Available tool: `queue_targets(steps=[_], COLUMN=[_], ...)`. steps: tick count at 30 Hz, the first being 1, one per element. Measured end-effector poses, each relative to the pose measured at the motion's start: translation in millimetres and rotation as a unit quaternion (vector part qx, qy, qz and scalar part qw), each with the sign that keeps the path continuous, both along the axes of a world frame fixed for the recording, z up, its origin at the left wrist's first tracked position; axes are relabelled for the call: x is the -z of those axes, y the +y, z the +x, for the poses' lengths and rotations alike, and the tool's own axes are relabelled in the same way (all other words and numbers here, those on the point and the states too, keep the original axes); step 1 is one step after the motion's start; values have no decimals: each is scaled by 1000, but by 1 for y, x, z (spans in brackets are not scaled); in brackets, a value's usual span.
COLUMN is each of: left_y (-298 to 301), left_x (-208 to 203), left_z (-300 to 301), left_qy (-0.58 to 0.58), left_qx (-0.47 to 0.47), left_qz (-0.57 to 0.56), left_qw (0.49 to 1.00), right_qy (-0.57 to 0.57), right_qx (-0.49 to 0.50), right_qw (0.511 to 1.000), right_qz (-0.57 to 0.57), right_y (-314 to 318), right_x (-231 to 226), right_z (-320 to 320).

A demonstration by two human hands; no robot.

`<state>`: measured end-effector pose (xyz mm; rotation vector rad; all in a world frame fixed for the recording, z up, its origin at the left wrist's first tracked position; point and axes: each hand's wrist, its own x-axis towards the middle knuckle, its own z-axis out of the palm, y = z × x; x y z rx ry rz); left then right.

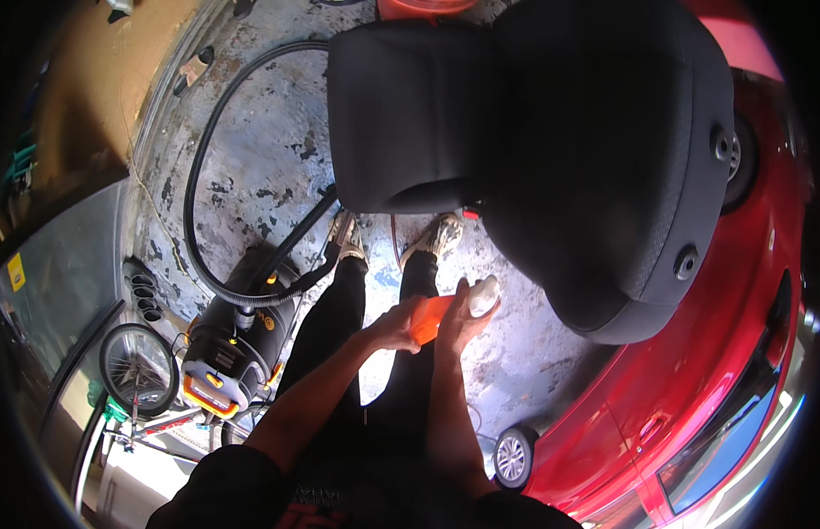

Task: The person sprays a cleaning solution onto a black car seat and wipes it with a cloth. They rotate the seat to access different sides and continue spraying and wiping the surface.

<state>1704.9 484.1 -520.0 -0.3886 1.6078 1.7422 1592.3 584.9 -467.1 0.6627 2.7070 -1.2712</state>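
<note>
In front of my body, my left hand [394,328] is closed on the near end of an orange object [431,319], whose kind I cannot make out. Beside it, my right hand [457,330] curls around a whitish, rounded object [485,296]. Whether the orange and white pieces are joined is hidden by my right hand. Just beyond both hands rests a black car seat, its cushion [405,115] to the left and its backrest [604,167] to the right. A red buckle [471,213] shows at the seat's near side.
A wet-dry vacuum [238,339] stands to the left, its black hose [191,189] looping toward the seat. At the right is a red car [639,397]. A bicycle [138,370] stands lower left; a red bucket [425,7] sits behind the seat. My shoes [441,236] are on the worn floor.
</note>
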Motion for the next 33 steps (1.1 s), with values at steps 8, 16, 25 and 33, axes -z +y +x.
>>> queue_targets(steps=[8, 16, 25, 33], left_y=[-44, -143, -300, -407], left_x=[3, -8, 127, 281], left_z=[27, -21, -9, 25], left_qy=[211, 247, 144, 12], left_qx=[-83, -237, -474, -525], left_qz=[-210, -288, -372, -411], left_qw=[951, 894, 784, 745], right_qy=[-7, 20, -185, -262], right_qx=[-41, -344, -547, -500], right_qw=[979, 932, 814, 825], right_qz=[-199, -115, -63, 10], right_y=[-47, -177, -155, -94], right_x=[15, -45, -10, 37], right_z=[29, 12, 47, 63])
